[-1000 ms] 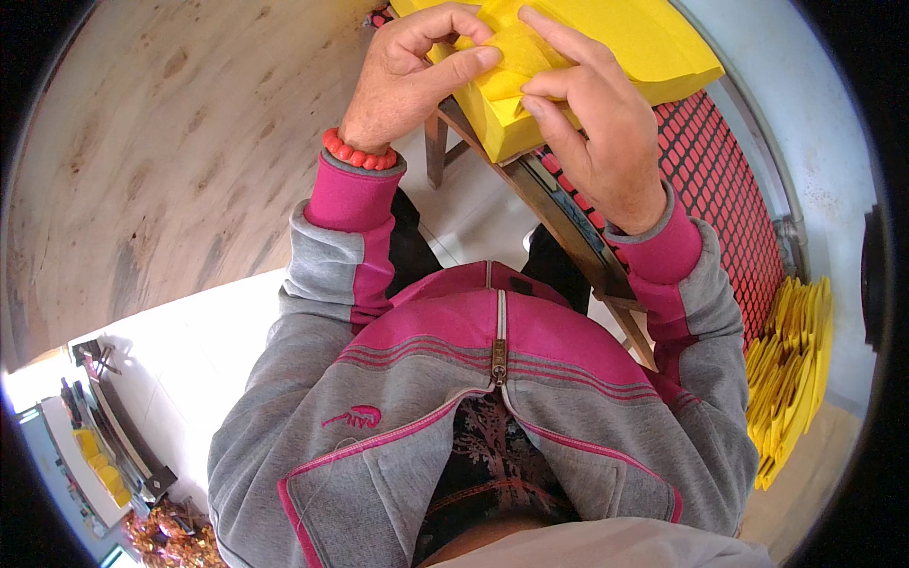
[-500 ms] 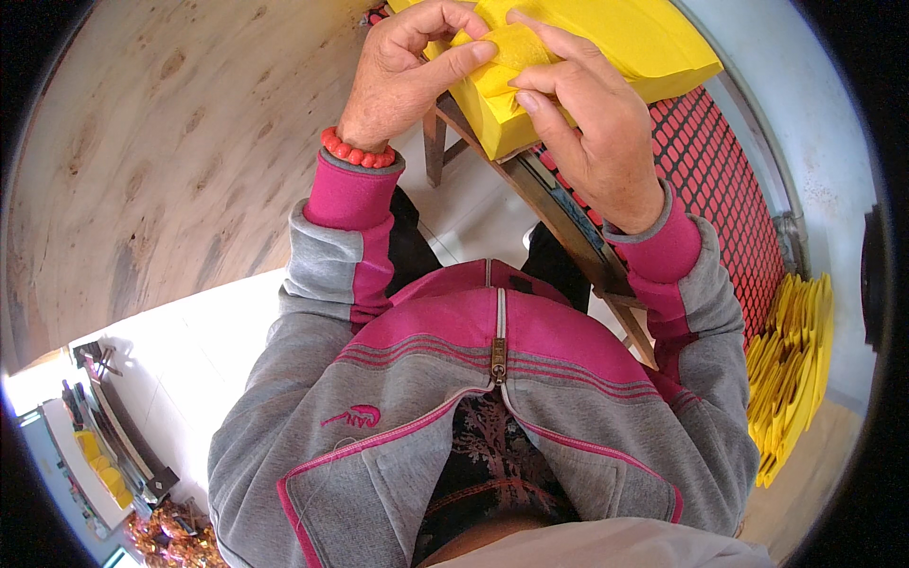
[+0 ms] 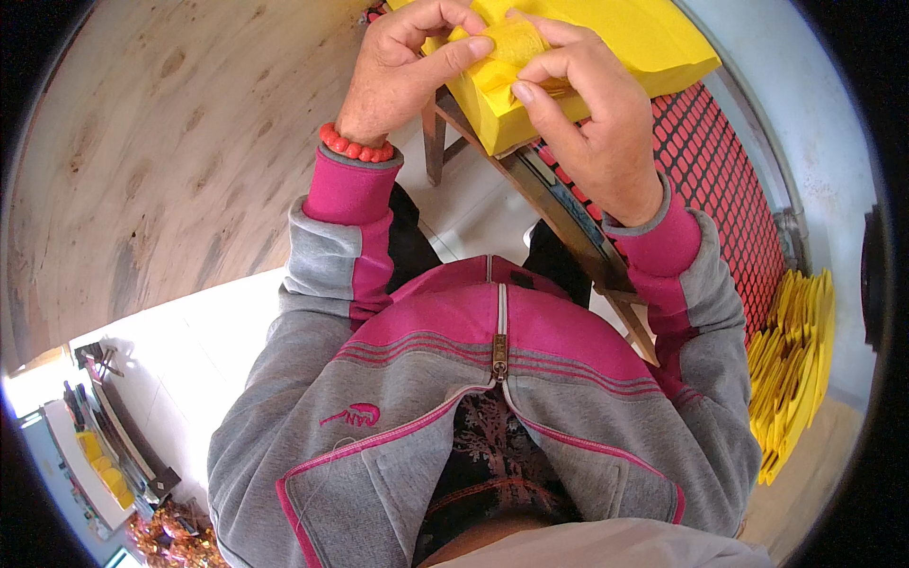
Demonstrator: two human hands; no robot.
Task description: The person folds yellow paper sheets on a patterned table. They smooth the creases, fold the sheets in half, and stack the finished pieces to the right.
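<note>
both hands worked at a yellow sheet (image 3: 519,44) near the top edge of the view. the sheet was bunched and folded, above the near corner of a yellow stack (image 3: 653,40), and parts of it were hidden behind the fingers.

the left hand (image 3: 393,71) was on the sheet's left side, gripping it between thumb and forefinger, with the thumb laid flat on top. the right hand (image 3: 606,114) pinched a fold at the sheet's near right side, its thumb and forefinger tips almost meeting, while another finger reached over the far side. whether that finger pressed on the sheet could not be told.

a red beaded bracelet (image 3: 355,145) circled the left wrist. the person wore a grey and pink jacket (image 3: 497,312), its zip (image 3: 499,355) partly undone over a dark patterned top (image 3: 492,464).

the stack rested on a wooden bench (image 3: 559,213), beside a red and black mat (image 3: 724,180). farther right, near a pale wall (image 3: 843,151), yellow folds (image 3: 791,369) stood in a packed row. a wooden board (image 3: 170,180) filled the upper left, above white floor tiles (image 3: 204,350). shiny orange tinsel (image 3: 175,538) lay at the lower left.
</note>
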